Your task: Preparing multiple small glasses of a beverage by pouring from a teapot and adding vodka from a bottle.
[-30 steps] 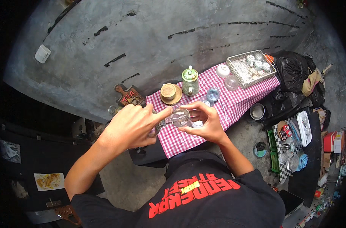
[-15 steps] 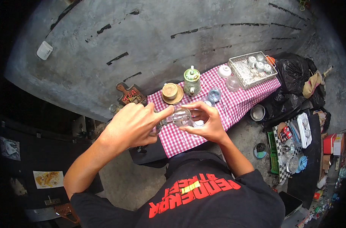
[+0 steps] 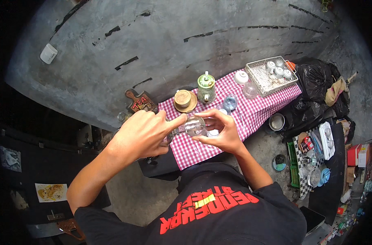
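Observation:
A clear glass vessel (image 3: 196, 127) lies sideways in the air between my hands, above the near side of the table. My left hand (image 3: 141, 132) is closed round its left end, and the fingers hide part of it. My right hand (image 3: 222, 132) grips the other end between thumb and curled fingers. Just beyond are a pale brown cup (image 3: 182, 98) on a round wooden saucer (image 3: 189, 107) and a green lidded jug (image 3: 206, 87). A bluish clear glass (image 3: 230, 102) stands right of the jug. Small white pieces show beside my right fingers.
A red-and-white checked cloth (image 3: 196, 152) covers the table. Toward its far right sit a white bowl (image 3: 241, 76), a clear glass jar (image 3: 250, 90) and a wire tray (image 3: 271, 83) with several upturned cups. Black bags (image 3: 316, 79) and a metal pot (image 3: 277, 121) lie beyond the right edge.

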The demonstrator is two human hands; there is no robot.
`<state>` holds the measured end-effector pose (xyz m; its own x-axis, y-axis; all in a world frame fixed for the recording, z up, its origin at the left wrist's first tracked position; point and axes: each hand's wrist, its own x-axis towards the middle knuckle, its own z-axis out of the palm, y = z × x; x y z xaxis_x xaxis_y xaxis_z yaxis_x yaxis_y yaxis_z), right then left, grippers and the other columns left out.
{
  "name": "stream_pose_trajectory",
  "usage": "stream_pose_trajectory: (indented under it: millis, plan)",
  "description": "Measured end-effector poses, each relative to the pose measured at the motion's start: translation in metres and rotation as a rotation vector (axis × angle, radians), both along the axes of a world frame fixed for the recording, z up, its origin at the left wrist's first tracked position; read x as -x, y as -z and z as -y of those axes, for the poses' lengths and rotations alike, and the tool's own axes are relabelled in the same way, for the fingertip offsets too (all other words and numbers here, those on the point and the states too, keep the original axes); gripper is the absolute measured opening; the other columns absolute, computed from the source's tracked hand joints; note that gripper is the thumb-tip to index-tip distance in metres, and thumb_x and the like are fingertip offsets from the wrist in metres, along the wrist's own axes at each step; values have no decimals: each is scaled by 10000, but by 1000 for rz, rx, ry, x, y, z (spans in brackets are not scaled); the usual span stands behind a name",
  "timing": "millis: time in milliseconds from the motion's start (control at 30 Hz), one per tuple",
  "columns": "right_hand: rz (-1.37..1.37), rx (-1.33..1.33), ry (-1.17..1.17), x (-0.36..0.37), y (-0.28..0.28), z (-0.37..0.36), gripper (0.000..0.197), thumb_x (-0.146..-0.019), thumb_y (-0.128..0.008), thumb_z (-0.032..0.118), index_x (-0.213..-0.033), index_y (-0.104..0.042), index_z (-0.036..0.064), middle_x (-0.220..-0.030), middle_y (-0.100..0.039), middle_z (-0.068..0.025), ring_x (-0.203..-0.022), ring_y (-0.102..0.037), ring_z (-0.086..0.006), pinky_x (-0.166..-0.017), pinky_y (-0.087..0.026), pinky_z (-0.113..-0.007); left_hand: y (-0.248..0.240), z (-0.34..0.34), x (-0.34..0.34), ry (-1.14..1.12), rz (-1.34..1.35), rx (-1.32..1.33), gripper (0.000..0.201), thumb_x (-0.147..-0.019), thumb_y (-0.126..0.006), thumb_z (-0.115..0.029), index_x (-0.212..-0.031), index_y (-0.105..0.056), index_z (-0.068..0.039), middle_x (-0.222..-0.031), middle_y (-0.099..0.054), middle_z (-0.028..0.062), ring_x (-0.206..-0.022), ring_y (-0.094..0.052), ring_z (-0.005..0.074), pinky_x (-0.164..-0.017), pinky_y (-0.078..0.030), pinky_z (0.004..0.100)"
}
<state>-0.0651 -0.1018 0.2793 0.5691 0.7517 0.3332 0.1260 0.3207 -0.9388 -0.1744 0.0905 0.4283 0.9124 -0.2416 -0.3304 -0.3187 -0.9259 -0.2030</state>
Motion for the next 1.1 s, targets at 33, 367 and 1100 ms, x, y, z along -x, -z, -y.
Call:
stream_pose_trajectory:
  millis: [33, 367, 1100]
  plan:
    - [3, 6, 1, 0, -1, 1, 562, -722, -812, -70, -1222, -556, -64, -1185, -610, -142, -1081, -655, -232, -951, -556, -351, 0, 1, 0, 0, 0, -1, 816, -744, -748, -325, -1455, -387, -155, -905, -588, 160, -675, -643, 307, -622, -525, 401]
    - [-6, -38, 4, 0, 3, 2, 528, -739, -829, 14, -1198, -571, -20, -1202, -654, -141, -1055, -669, -196, -931, -555, -331, -2, 6, -4, 4, -13, -2, 814, -752, -747, -327, -1461, -384, -160, -908, -592, 158, -679, -647, 307, -628, -529, 405]
    - [-60, -53, 14, 5, 2, 4, 528, -732, -839, 24, -1186, -574, -21, -1161, -654, -123, -1047, -671, -191, -922, -560, -327, -1, 7, -1, 6, -19, 32, 845, -760, -754, -350, -1485, -359, -166, -945, -594, 168, -712, -653, 319, -652, -535, 416]
